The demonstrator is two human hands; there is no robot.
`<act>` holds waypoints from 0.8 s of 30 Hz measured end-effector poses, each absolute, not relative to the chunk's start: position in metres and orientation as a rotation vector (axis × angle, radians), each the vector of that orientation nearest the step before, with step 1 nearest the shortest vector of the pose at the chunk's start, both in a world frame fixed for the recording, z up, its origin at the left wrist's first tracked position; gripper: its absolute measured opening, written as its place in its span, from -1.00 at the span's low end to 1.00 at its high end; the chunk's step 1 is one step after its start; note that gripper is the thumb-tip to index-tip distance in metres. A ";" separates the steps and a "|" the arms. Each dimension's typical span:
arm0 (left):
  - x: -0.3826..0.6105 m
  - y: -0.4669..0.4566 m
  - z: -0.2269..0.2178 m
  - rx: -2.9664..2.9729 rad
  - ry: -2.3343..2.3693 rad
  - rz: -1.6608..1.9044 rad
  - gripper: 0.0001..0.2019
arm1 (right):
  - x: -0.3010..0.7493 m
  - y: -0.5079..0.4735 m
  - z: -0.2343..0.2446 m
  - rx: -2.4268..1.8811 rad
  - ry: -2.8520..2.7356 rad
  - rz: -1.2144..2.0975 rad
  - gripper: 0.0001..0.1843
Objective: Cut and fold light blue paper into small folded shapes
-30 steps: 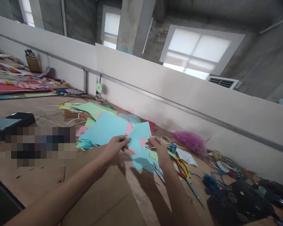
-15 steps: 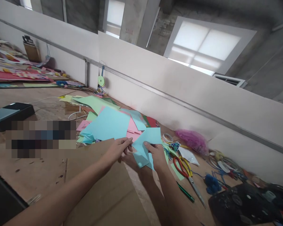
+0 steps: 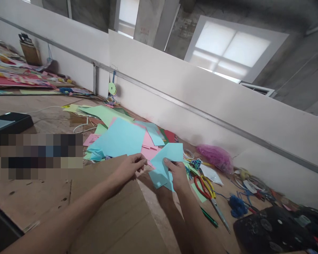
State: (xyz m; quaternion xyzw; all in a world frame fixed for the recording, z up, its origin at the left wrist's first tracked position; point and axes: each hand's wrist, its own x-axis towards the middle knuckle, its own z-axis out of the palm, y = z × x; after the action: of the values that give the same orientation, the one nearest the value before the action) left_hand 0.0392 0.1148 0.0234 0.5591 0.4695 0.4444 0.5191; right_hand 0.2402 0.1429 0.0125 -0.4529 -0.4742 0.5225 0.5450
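Observation:
My right hand (image 3: 176, 173) is closed on a light blue paper sheet (image 3: 170, 153), thumb on top, and holds it just above the table. More light blue pieces (image 3: 157, 178) hang or lie under it. My left hand (image 3: 130, 166) hovers just left of the sheet with its fingertips drawn together near the sheet's left corner. Whether those fingers pinch anything is unclear. Both hands are over the far edge of a brown cardboard sheet (image 3: 116, 215).
A pile of blue, pink and green paper (image 3: 122, 139) lies behind the hands. To the right are red-and-yellow scissors (image 3: 207, 187), a green pen (image 3: 209, 217), a tape roll (image 3: 188, 154), a pink mesh bag (image 3: 214, 158) and a black tray (image 3: 275, 231). A white partition (image 3: 175, 91) borders the table.
My right hand picked up the blue sheet and brought it toward me. My left hand, on the sheet's edge half a second ago, now sits slightly apart from it.

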 end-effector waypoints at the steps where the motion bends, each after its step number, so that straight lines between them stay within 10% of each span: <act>1: 0.039 0.114 0.024 1.339 1.143 1.065 -0.70 | 0.241 0.144 0.012 -1.090 -1.114 1.224 -0.63; 24: 0.046 0.115 0.023 1.534 1.161 1.164 -0.69 | 0.227 0.134 0.017 -0.985 -1.160 1.324 -0.67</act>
State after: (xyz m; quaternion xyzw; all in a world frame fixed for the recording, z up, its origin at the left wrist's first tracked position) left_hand 0.0455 0.1147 0.0227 0.6153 0.4658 0.4668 0.4319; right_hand 0.2265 0.1340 0.0166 -0.4133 -0.4866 0.5551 0.5331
